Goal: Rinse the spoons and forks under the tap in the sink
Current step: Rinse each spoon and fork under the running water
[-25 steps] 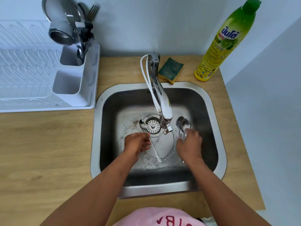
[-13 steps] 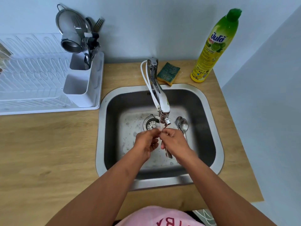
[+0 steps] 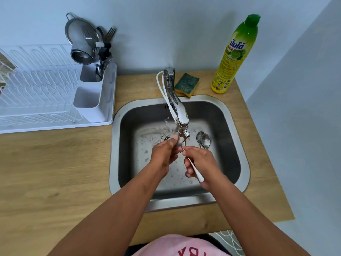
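Note:
A steel sink (image 3: 238,126) is set in the wooden counter, and its tap (image 3: 180,111) is running. My right hand (image 3: 200,163) grips the handle of a spoon (image 3: 195,171), whose bowl end sits under the water stream. My left hand (image 3: 164,154) closes its fingers around that bowl end right below the spout, hiding it. Two more spoons (image 3: 203,140) lie on the sink floor to the right of the tap.
A white dish rack (image 3: 46,93) stands left of the sink, its caddy (image 3: 92,100) holding forks, spoons and a strainer. A green sponge (image 3: 187,84) and a green dish soap bottle (image 3: 232,58) stand behind the sink. A wall lies close on the right.
Both hands rose from the sink floor and met under the tap with one spoon. The water is now splashing over it.

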`<action>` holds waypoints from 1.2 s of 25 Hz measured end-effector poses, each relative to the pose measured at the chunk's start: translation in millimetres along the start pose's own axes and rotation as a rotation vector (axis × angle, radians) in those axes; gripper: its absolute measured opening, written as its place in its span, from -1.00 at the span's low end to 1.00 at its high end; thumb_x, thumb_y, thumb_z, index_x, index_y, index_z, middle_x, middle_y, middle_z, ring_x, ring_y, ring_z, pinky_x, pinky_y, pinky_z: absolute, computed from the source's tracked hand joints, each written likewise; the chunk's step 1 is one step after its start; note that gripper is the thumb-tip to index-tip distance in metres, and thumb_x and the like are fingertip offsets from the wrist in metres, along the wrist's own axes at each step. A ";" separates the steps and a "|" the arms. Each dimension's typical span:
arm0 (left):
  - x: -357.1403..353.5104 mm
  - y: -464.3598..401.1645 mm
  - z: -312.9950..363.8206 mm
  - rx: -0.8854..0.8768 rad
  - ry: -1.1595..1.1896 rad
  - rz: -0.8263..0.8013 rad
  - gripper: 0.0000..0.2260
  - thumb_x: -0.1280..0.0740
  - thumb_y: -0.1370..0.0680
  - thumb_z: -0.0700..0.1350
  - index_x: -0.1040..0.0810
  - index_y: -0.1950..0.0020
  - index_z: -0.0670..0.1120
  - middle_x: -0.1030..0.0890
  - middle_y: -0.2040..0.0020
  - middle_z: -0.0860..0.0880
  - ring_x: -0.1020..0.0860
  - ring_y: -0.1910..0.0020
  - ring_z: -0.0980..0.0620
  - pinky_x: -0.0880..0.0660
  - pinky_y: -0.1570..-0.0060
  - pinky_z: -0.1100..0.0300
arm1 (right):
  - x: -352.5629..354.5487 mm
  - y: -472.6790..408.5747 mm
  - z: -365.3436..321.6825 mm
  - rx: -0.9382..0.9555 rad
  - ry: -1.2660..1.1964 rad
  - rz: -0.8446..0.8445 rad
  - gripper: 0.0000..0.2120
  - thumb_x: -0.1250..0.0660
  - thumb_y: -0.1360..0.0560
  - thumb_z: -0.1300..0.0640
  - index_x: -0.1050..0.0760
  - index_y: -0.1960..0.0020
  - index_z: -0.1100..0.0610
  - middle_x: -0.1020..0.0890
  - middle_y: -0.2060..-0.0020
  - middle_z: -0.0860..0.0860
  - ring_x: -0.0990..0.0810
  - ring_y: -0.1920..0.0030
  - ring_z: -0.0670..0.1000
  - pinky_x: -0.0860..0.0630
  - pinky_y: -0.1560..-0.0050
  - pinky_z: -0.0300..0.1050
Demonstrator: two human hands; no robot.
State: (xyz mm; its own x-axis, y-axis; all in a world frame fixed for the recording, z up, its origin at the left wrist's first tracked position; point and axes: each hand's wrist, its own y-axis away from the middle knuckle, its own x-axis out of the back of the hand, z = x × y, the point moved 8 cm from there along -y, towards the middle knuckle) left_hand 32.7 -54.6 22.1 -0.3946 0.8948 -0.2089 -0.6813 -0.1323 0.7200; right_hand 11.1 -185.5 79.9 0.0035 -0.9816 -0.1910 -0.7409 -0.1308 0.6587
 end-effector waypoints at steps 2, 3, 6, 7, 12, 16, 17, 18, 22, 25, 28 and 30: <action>-5.9 1.5 -0.1 0.004 0.049 -0.098 -0.91 -0.37 -0.60 -0.15 -0.65 -0.01 -0.14 -0.70 0.28 -0.05 -0.64 0.42 0.12 -0.56 0.16 0.14 | -8.2 -6.0 7.2 -0.157 -0.208 -0.044 -0.78 -0.31 -0.61 0.13 -0.65 0.05 0.26 -0.55 0.45 0.06 -0.41 0.60 -0.08 -0.41 0.59 -0.25; -9.4 4.1 -0.1 0.013 0.073 -0.145 -0.89 -0.33 -0.61 -0.21 -0.63 -0.10 -0.14 -0.69 0.28 -0.05 -0.63 0.42 0.11 -0.57 0.17 0.16 | -11.4 -9.5 9.2 -0.208 -0.292 -0.056 -0.77 -0.30 -0.62 0.10 -0.60 0.09 0.22 -0.53 0.44 0.04 -0.37 0.61 -0.11 -0.36 0.63 -0.29; -11.6 8.7 3.0 0.048 0.112 -0.177 -0.79 -0.31 -0.65 -0.12 -0.61 -0.22 -0.18 -0.68 0.19 -0.10 -0.62 0.41 0.06 -0.58 0.25 0.17 | -10.5 -22.6 12.7 -0.174 -0.277 -0.014 -0.83 -0.33 -0.61 0.13 -0.59 0.05 0.23 -0.51 0.46 0.01 -0.31 0.60 -0.13 -0.26 0.63 -0.32; -10.9 9.8 5.3 0.052 0.104 -0.171 -0.73 -0.31 -0.66 -0.04 -0.63 -0.21 -0.21 -0.68 0.15 -0.14 -0.61 0.41 0.04 -0.59 0.24 0.16 | -7.5 -24.6 14.4 -0.139 -0.230 0.010 -0.84 -0.34 -0.61 0.15 -0.62 -0.01 0.24 -0.53 0.45 0.01 -0.35 0.57 -0.12 -0.31 0.59 -0.30; -12.5 14.0 20.8 -0.086 -0.070 -0.172 -0.72 -0.39 -0.59 -0.23 -0.62 -0.29 -0.25 -0.77 -0.07 -0.16 -0.65 0.34 0.07 -0.59 0.17 0.18 | -1.8 -29.9 26.5 -0.082 -0.215 0.045 -0.74 -0.36 -0.59 0.11 -0.60 -0.18 0.26 -0.60 0.37 0.03 -0.45 0.46 -0.07 -0.39 0.44 -0.21; -15.3 15.1 25.2 -0.099 -0.077 -0.183 -0.76 -0.31 -0.61 -0.26 -0.63 -0.25 -0.25 -0.69 0.09 -0.16 -0.50 0.45 0.06 -0.52 0.37 0.24 | -19.4 -29.3 26.8 -0.147 -0.290 -0.084 -0.63 -0.29 -0.60 -0.15 -0.64 -0.05 0.15 -0.53 0.41 -0.04 -0.36 0.48 -0.11 -0.32 0.51 -0.26; -15.8 14.2 25.2 -0.082 -0.062 -0.196 -0.76 -0.26 -0.63 -0.26 -0.63 -0.24 -0.25 -0.66 0.08 -0.17 -0.48 0.44 0.05 -0.51 0.36 0.23 | -20.5 -29.9 25.7 -0.153 -0.304 -0.090 -0.66 -0.31 -0.60 -0.13 -0.64 -0.05 0.14 -0.53 0.40 -0.05 -0.37 0.48 -0.12 -0.34 0.51 -0.28; -16.8 13.8 25.2 -0.064 -0.040 -0.208 -0.76 -0.22 -0.65 -0.25 -0.62 -0.22 -0.24 -0.65 0.05 -0.19 -0.47 0.43 0.05 -0.51 0.35 0.21 | -20.2 -30.7 25.1 -0.154 -0.305 -0.089 -0.71 -0.33 -0.59 -0.09 -0.64 -0.05 0.13 -0.54 0.40 -0.06 -0.39 0.48 -0.13 -0.36 0.50 -0.29; -18.8 16.1 22.3 -0.011 0.010 -0.230 -0.68 -0.16 -0.70 -0.09 -0.63 -0.26 -0.21 -0.76 -0.09 -0.15 -0.59 0.37 0.06 -0.51 0.34 0.22 | -15.5 -32.0 26.4 -0.131 -0.240 -0.048 -0.82 -0.39 -0.57 0.10 -0.65 -0.14 0.12 -0.58 0.34 -0.04 -0.45 0.44 -0.12 -0.39 0.43 -0.29; -18.1 17.6 21.6 -0.038 -0.100 -0.228 -0.70 -0.26 -0.66 -0.03 -0.68 -0.21 -0.15 -0.78 -0.06 -0.09 -0.69 0.18 0.07 -0.55 0.19 0.21 | -8.1 -33.1 27.6 -0.111 -0.190 0.026 -0.79 -0.43 -0.54 0.13 -0.66 -0.16 0.11 -0.59 0.35 -0.04 -0.43 0.42 -0.11 -0.34 0.40 -0.26; -19.4 15.6 23.8 -0.079 -0.154 -0.236 -0.75 -0.29 -0.61 -0.24 -0.66 -0.24 -0.22 -0.78 -0.06 -0.09 -0.69 0.21 0.09 -0.57 0.23 0.25 | -4.0 -31.9 27.1 -0.089 -0.217 0.040 -0.82 -0.42 -0.54 0.17 -0.66 -0.13 0.11 -0.62 0.33 0.00 -0.46 0.42 -0.09 -0.35 0.38 -0.22; -20.0 15.3 25.6 -0.084 -0.128 -0.247 -0.76 -0.31 -0.59 -0.28 -0.67 -0.22 -0.23 -0.78 -0.04 -0.08 -0.63 0.30 0.10 -0.57 0.21 0.24 | -5.0 -31.1 25.1 -0.076 -0.253 0.023 -0.85 -0.39 -0.57 0.12 -0.66 -0.10 0.12 -0.62 0.31 0.02 -0.48 0.40 -0.07 -0.37 0.34 -0.19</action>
State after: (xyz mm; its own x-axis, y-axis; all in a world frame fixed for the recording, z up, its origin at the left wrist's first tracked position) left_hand 46.0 -63.6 54.2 -0.1330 0.9502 -0.2817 -0.7979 0.0659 0.5991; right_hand 17.3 -173.0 42.1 -0.1879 -0.9195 -0.3452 -0.6860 -0.1286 0.7161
